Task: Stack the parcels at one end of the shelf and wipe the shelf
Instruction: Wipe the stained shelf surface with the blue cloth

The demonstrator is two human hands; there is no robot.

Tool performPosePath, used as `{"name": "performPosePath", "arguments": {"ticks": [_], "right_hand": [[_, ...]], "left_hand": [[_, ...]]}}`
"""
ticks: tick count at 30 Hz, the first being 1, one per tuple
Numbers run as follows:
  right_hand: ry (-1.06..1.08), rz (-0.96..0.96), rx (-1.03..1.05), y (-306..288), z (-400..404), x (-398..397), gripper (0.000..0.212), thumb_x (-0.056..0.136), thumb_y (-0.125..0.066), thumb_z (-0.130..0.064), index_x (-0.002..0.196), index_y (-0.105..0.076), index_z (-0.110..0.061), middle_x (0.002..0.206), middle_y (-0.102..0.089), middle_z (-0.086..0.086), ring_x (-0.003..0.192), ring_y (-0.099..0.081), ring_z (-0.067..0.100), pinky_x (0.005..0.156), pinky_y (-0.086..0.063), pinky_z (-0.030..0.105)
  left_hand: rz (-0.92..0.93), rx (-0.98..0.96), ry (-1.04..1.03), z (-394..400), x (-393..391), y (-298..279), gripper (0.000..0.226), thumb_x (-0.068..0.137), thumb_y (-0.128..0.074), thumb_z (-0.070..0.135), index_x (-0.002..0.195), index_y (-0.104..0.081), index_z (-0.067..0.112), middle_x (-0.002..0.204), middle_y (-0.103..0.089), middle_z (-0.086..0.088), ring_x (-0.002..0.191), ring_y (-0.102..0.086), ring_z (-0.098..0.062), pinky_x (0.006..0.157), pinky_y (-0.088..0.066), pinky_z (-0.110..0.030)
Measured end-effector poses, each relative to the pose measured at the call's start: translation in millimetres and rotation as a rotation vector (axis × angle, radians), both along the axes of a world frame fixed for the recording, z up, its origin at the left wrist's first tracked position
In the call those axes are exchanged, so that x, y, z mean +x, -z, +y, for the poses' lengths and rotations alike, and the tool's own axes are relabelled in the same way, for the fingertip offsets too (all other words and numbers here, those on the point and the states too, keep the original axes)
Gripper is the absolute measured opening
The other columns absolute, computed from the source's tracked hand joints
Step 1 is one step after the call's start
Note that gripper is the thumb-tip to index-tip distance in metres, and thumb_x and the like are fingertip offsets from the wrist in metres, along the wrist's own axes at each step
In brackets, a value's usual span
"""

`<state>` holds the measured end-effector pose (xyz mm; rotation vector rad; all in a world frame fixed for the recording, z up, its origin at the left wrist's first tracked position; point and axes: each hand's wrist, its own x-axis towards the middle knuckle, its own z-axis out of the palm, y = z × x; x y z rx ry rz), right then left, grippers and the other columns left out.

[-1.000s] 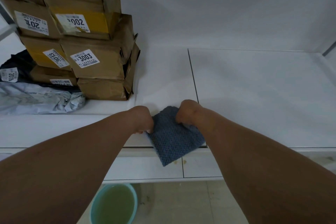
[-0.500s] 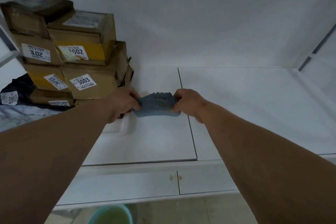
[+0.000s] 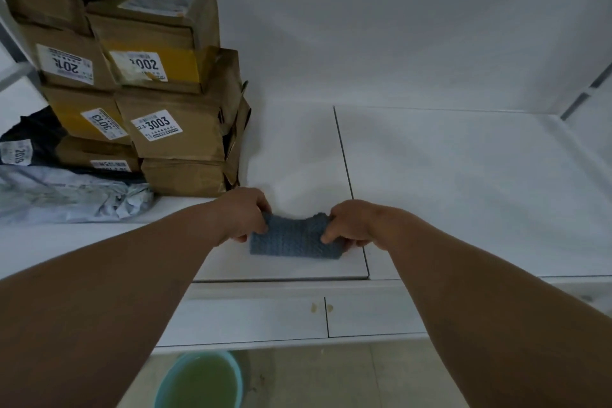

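Both hands held one folded blue cloth flat on the white shelf, near its front edge: my left hand gripped its left end, my right hand pinched its right. Stacked parcels stood just far-left. I judged a leftward wipe could nudge the leaning stack and topple boxes.

Six brown cardboard parcels stacked, two soft mailer bags, one blue cloth, one basin, two hands: left hand, right hand.
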<state>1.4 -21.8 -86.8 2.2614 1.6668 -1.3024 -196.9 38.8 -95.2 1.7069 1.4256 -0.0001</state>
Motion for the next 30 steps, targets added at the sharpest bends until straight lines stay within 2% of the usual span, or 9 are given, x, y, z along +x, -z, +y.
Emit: {"name": "performPosePath", "arguments": {"ticks": [2,6,9,10,12,15,17,23,30], "right_hand": [[0.035,-0.032,0.030,4,3,1,0.043,0.087,-0.067,-0.023,0.121,-0.057,0.003,0.101,-0.065,0.013,0.088,-0.065,0.024,0.059,-0.049,0.020],[-0.009,-0.207,0.126,11,3,4,0.074,0.081,-0.073,-0.029,0.143,-0.037,-0.011,0.138,-0.042,0.014,0.122,-0.049,0.031,0.096,-0.048,0.036],[-0.093,-0.213,0.140,10,5,0,0.062,0.083,-0.070,-0.023,0.138,-0.045,-0.010,0.136,-0.048,0.013,0.122,-0.049,0.028,0.098,-0.046,0.036],[-0.119,-0.221,0.131,10,7,-2,0.054,0.084,-0.069,-0.021,0.133,-0.050,-0.008,0.131,-0.054,0.013,0.118,-0.052,0.027,0.094,-0.047,0.035],[-0.134,-0.231,0.110,9,9,-5,0.042,0.085,-0.068,-0.019,0.122,-0.056,-0.004,0.120,-0.060,0.013,0.108,-0.058,0.027,0.083,-0.047,0.033],[-0.136,-0.213,0.087,7,10,-7,0.034,0.085,-0.066,-0.017,0.114,-0.060,0.000,0.109,-0.061,0.014,0.095,-0.057,0.025,0.074,-0.044,0.032],[-0.118,-0.170,0.088,2,10,-8,0.038,0.085,-0.067,-0.016,0.118,-0.057,0.001,0.109,-0.059,0.014,0.097,-0.055,0.025,0.074,-0.044,0.031],[0.033,0.064,0.085,-19,12,-21,0.036,0.088,-0.064,-0.013,0.122,-0.055,-0.002,0.110,-0.061,0.016,0.088,-0.058,0.020,0.085,-0.052,0.035],[0.084,0.242,0.217,-21,28,-84,0.041,0.092,-0.059,-0.013,0.128,-0.039,-0.009,0.118,-0.053,0.018,0.103,-0.059,0.030,0.083,-0.055,0.041]], "left_hand": [[0.029,0.079,0.006,5,2,6,0.048,0.085,-0.067,0.007,0.130,-0.051,0.010,0.113,-0.055,-0.010,0.094,-0.056,-0.021,0.063,-0.047,-0.020],[0.170,0.200,-0.002,6,5,21,0.048,0.088,-0.062,0.010,0.134,-0.047,0.005,0.129,-0.054,-0.013,0.108,-0.054,-0.019,0.061,-0.038,-0.012],[0.117,0.116,-0.120,9,10,26,0.029,0.093,-0.052,0.009,0.121,-0.057,0.004,0.129,-0.056,-0.012,0.117,-0.053,-0.021,0.053,-0.024,-0.006],[0.130,0.096,-0.119,11,11,26,0.014,0.095,-0.049,0.009,0.103,-0.060,0.008,0.122,-0.059,-0.009,0.111,-0.056,-0.019,0.053,-0.027,-0.007],[0.129,0.098,-0.101,15,13,29,0.027,0.096,-0.046,0.009,0.069,-0.045,0.018,0.086,-0.055,0.001,0.073,-0.051,-0.007,0.048,-0.031,-0.008],[0.159,0.082,0.010,15,13,24,0.033,0.089,-0.055,0.006,0.063,-0.039,0.019,0.069,-0.039,0.005,0.057,-0.034,-0.004,0.045,-0.029,-0.011],[0.184,0.013,0.104,14,8,14,0.021,0.081,-0.064,0.002,0.068,-0.052,0.012,0.074,-0.047,-0.001,0.063,-0.043,-0.009,0.047,-0.037,-0.015],[-0.063,-0.265,-0.113,10,-33,-24,0.012,0.087,-0.064,0.002,0.097,-0.060,0.008,0.096,-0.061,-0.013,0.082,-0.057,-0.023,0.069,-0.054,-0.034],[-0.081,-0.207,-0.317,21,-102,-40,0.029,0.088,-0.064,0.004,0.116,-0.058,0.005,0.108,-0.063,-0.014,0.089,-0.060,-0.025,0.066,-0.052,-0.033]]}}
